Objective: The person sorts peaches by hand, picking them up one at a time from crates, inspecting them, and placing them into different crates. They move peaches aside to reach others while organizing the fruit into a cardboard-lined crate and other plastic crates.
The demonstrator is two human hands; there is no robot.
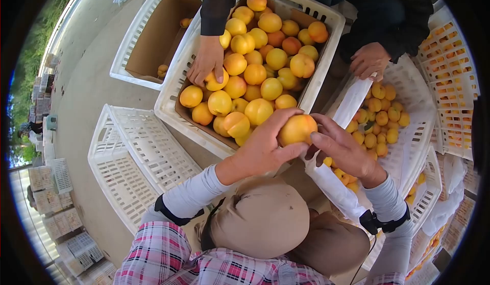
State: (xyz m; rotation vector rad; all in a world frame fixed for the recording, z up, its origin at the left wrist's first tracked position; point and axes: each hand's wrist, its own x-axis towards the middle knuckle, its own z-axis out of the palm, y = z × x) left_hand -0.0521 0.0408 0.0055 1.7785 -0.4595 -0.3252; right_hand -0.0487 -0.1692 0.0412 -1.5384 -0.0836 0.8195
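Between my two hands is an orange-yellow apricot [297,130], raised above the near right corner of a fruit-filled white crate [166,101]. My left hand [259,144] curls around its left side, thumb below and fingers above. From the right, the thumb and fingertips of my right hand [344,149] close on the same fruit. Many loose apricots [255,74] fill the cardboard-lined crate. A co-worker's hand [206,63] rests on a fruit at its left side. Their other hand [368,61] grips the white liner [352,101] of the crate at right.
Smaller fruits [380,116] lie in the lined crate at right. An empty white crate [122,167] stands at lower left. Behind it, another crate [118,65] with a cardboard lining holds a few fruits. Slatted crates [449,80] are stacked at far right.
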